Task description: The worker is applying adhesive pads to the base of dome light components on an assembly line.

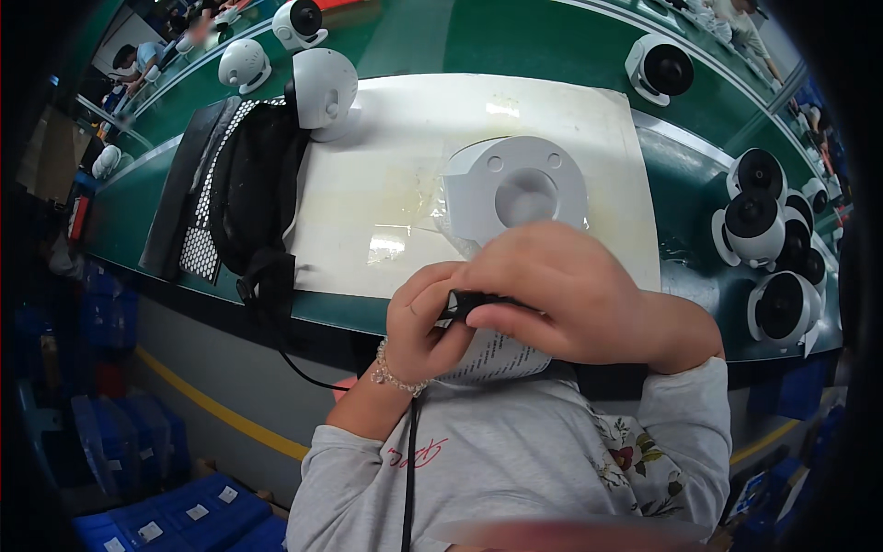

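Observation:
My left hand and my right hand meet in front of my chest, just off the near edge of the bench. Between their fingers they pinch a small black object; its exact kind is partly hidden. A thin black cord hangs below my left wrist. Under my hands shows a sheet with rows of print. Just beyond my right hand a white plastic housing with a round recess lies on the white board, beside crinkled clear film. My right hand covers its near edge.
A white camera stands at the board's far left corner, beside a black pouch. Another round white camera is at the far right. Several more cameras cluster on the right of the green bench. Blue bins sit at lower left.

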Demonstrator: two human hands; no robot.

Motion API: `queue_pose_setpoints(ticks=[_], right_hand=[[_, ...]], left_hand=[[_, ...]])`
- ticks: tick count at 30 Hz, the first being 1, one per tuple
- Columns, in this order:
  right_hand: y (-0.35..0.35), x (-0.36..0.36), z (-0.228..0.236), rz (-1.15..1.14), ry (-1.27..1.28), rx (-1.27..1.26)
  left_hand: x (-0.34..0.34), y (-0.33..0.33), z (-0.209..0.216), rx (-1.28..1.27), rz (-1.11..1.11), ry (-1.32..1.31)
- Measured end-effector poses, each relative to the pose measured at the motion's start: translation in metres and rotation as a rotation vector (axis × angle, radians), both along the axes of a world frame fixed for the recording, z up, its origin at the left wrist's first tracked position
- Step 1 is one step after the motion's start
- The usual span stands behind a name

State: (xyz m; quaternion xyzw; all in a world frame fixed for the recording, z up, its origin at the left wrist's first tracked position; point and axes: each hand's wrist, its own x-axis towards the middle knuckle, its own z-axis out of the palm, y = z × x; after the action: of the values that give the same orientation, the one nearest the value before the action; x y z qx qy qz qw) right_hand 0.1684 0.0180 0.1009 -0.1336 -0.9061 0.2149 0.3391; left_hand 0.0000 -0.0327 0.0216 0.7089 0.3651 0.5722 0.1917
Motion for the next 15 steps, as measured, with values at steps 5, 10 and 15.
queue_pose_setpoints(ticks=[5,10,15], right_hand=[[0.003,-0.001,-0.004,-0.014,0.025,-0.132],[0.0,0.002,0.002,-0.051,-0.012,-0.547],[0.005,0.002,-0.005,0.02,0.031,-0.223]], left_hand=[[0.004,-0.006,0.0,-0.205,0.028,-0.061],[0.005,-0.001,-0.001,-0.048,0.054,0.058],[0.003,-0.003,-0.004,-0.096,0.074,0.0]])
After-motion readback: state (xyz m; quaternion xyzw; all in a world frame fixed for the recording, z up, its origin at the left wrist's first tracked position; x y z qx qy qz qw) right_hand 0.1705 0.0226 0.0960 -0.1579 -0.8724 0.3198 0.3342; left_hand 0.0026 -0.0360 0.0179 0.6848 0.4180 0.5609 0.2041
